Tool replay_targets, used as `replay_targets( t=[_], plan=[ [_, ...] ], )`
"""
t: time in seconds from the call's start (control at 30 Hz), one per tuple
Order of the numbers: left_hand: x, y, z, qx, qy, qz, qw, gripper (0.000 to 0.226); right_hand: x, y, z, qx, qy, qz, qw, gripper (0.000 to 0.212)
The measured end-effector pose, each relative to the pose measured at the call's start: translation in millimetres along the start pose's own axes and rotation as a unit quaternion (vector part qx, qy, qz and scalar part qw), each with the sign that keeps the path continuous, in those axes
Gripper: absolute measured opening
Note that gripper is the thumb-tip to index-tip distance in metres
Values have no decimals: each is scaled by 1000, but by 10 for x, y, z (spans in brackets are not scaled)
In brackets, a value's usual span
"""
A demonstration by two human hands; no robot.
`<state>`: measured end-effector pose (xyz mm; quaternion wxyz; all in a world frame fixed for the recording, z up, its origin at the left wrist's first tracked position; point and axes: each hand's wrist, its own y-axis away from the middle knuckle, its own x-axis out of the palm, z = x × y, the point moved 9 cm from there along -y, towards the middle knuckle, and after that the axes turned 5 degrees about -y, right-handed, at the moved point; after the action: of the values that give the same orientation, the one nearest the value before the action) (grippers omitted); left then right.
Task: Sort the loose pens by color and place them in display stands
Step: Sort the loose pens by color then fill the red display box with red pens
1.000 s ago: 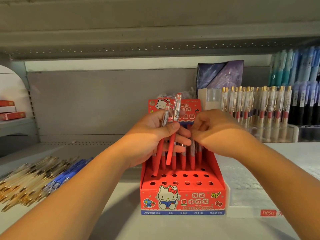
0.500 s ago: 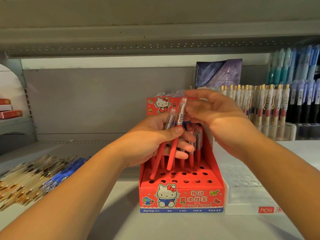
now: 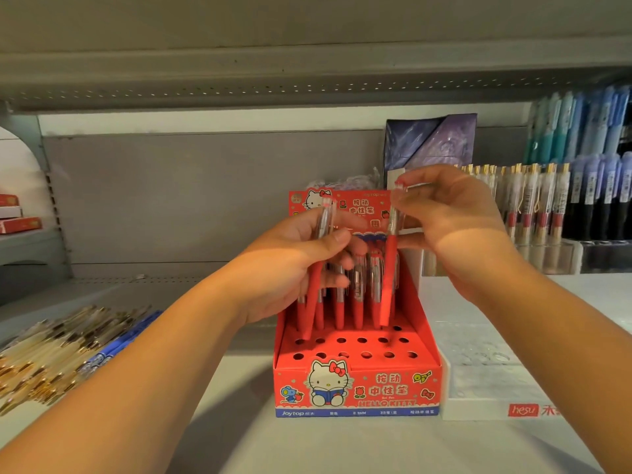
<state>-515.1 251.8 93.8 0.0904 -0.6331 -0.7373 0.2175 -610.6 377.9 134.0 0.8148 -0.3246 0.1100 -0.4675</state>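
A red cartoon-cat display stand (image 3: pixel 355 388) sits on the shelf in front of me, with several red pens (image 3: pixel 357 302) upright in its back rows and open holes in front. My left hand (image 3: pixel 294 268) grips one red pen (image 3: pixel 316 278) above the stand's left side, its tip near a hole. My right hand (image 3: pixel 451 213) pinches the clear top of another red pen (image 3: pixel 390 265), held nearly upright over the stand's right side, its tip low among the standing pens.
Loose gold-trimmed clear pens (image 3: pixel 44 350) and blue pens (image 3: pixel 116 347) lie piled at the left. A white stand (image 3: pixel 485 384) sits right of the red one. Filled racks of pens (image 3: pixel 533 200) line the back right. A shelf (image 3: pixel 307 73) hangs overhead.
My right hand has taken one of the two red pens from my left hand and moved it right, over the stand. My left hand now holds a single pen.
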Motion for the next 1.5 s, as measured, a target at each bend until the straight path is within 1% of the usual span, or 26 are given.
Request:
replay_targets(
  t=[0.07,0.1,0.17,0.27,0.37,0.43,0.57,0.67,0.77,0.83,0.97,1.13,1.27,1.37,1.43,1.5],
  plan=[
    [1,6,-45,11,11,-9,1000,20,-26,-28,8,-31,126,-9,992,21],
    [6,5,-55,10,22,-9,1000,19,-14,-31,9,-44,171,-7,984,23],
    [22,9,-66,-2,53,1,999,17,4,-24,-6,-60,222,-4,973,22],
    [15,19,-98,-10,88,-1,996,23,-8,-30,-18,-73,282,-8,957,22],
    [-17,8,-105,-6,85,-30,996,15,4,-31,-23,-73,300,-3,951,24],
    [-28,6,-98,-3,68,-41,997,19,22,-25,-39,-69,306,3,950,23],
    [-18,10,-92,9,26,-32,999,18,36,-25,-52,-64,308,8,949,20],
    [-37,8,-91,11,18,-30,999,8,5,-41,-51,-61,321,-1,945,20],
    [-66,12,-116,16,10,-35,999,8,26,-34,-120,-33,342,28,939,17],
    [-101,14,-145,28,-17,-49,998,8,45,-22,-176,-11,377,51,925,12],
    [-170,19,-149,26,-33,-80,996,23,57,5,-150,-5,436,66,898,5],
    [-174,39,-166,26,-58,-88,994,20,76,47,-53,-11,493,81,866,4],
    [-206,47,-165,22,-62,-103,993,23,94,77,24,-20,530,81,844,4],
    [-219,43,-160,23,-65,-107,992,21,84,56,-20,2,560,95,823,7],
    [-213,41,-157,23,-62,-104,992,17,89,47,-103,24,562,117,818,9],
    [-208,39,-155,24,-59,-102,993,16,79,44,-119,22,560,117,820,11]
  ],
)
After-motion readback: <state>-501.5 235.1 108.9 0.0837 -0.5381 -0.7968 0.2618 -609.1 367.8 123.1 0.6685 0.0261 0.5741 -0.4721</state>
